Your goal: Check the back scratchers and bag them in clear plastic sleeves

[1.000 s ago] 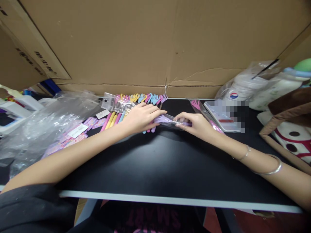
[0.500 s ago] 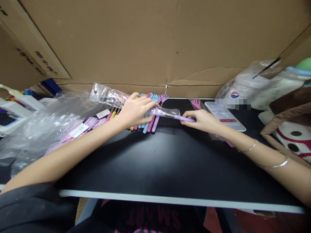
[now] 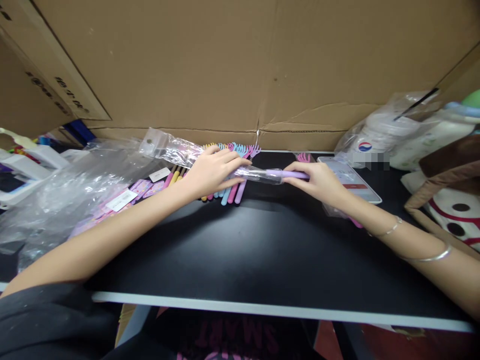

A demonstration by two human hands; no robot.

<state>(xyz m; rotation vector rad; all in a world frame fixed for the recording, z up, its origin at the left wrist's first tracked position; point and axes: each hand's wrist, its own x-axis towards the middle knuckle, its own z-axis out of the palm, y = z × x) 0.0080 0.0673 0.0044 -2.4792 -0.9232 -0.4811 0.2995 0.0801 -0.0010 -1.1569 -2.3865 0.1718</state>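
My left hand (image 3: 213, 172) is closed around a clear plastic bag (image 3: 165, 148), whose flap with a hang hole sticks out to the left. To the right, the bag's mouth surrounds part of a purple back scratcher (image 3: 294, 174). My right hand (image 3: 314, 181) pinches the end of its handle; the scratcher's head is hidden under my left hand. Behind and below the left hand lies a row of back scratchers (image 3: 233, 194) in pink, blue, yellow and purple. A bagged pink back scratcher (image 3: 303, 157) lies partly under my right hand and forearm.
Clear plastic bags (image 3: 97, 170) and patterned cards (image 3: 122, 200) cover the table's left side. A phone (image 3: 356, 182) lies to the right, near a bagged cup (image 3: 382, 135) and a plush bag (image 3: 450, 210). A cardboard wall (image 3: 240, 70) rises behind the black table (image 3: 240, 250).
The purple handle has tilted closer to level, and the bag now reaches further along it. My right hand has shifted slightly right and up; my left hand has barely moved.
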